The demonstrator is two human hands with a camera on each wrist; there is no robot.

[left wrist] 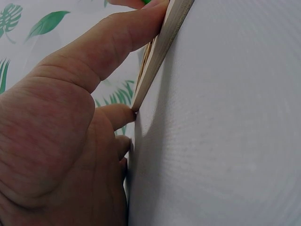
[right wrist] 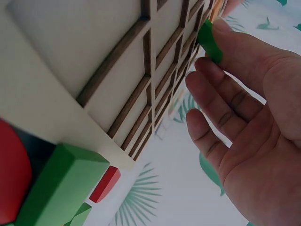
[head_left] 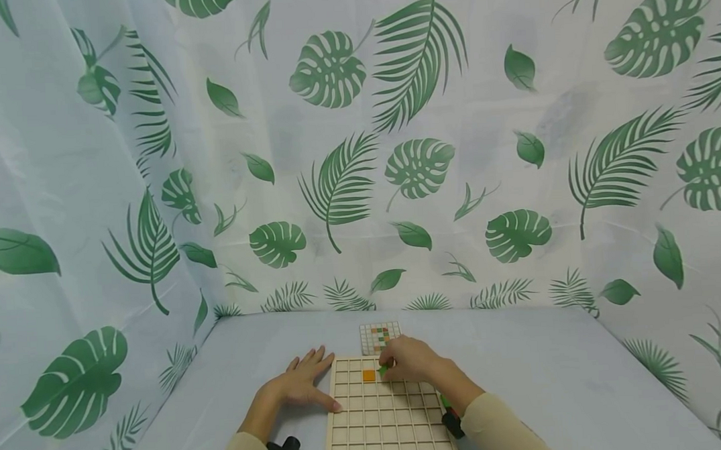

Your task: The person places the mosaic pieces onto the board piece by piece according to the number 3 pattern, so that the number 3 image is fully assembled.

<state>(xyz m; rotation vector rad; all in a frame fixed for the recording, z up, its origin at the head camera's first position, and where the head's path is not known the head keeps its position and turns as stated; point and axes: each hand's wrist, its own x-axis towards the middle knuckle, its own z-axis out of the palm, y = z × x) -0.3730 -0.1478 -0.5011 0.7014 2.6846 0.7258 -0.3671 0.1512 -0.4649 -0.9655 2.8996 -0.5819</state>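
Note:
A wooden grid board (head_left: pixel 355 420) lies on the table with one orange block (head_left: pixel 369 375) in a cell of its far part. My right hand (head_left: pixel 411 360) pinches a small green block (right wrist: pixel 210 42) between thumb and index finger, at the cells just right of the orange one. In the right wrist view the other fingers are loosely bent. My left hand (head_left: pixel 301 383) rests at the board's left side, fingers spread. Its thumb (left wrist: pixel 127 33) lies on the board's edge, and a fingertip touches the board's side farther off.
A small pattern card (head_left: pixel 367 342) with coloured squares lies beyond the board's far edge. Along the board's right side are loose blocks: a green one (right wrist: pixel 63 183), a small red one (right wrist: pixel 105 183) and a larger red one (right wrist: pixel 11 172). A leaf-print curtain (head_left: pixel 359 185) hangs behind the table.

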